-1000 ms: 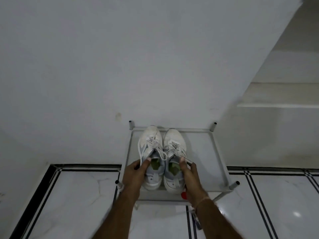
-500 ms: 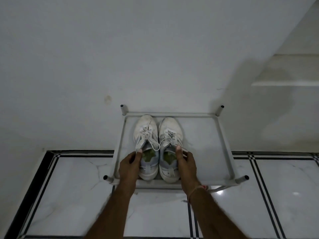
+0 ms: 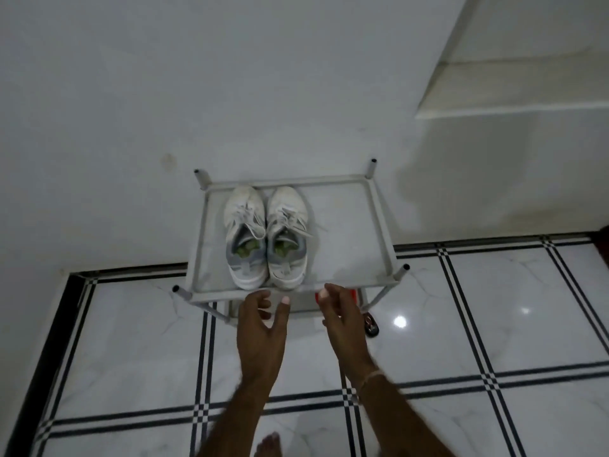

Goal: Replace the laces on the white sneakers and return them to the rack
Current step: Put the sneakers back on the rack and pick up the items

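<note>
Sneakers: the two white sneakers (image 3: pixel 265 235) stand side by side and touching on the top shelf of the rack (image 3: pixel 379 222), on its left part, with toes toward the wall (image 3: pixel 164 77) and heels near the front edge.
Laces: the white laces (image 3: pixel 251 223) are threaded, and their ends lie loose over the shoes.
Left hand: the left hand (image 3: pixel 260 324) hovers just before the front rail with fingers relaxed and spread; it holds nothing.
Right hand: the right hand (image 3: pixel 342 321) is beside it, with fingers loosely bent and nothing in them.
Floor: white tiles (image 3: pixel 131 341) with black lines; a small dark object (image 3: pixel 371 326) lies near a rack leg.
</note>
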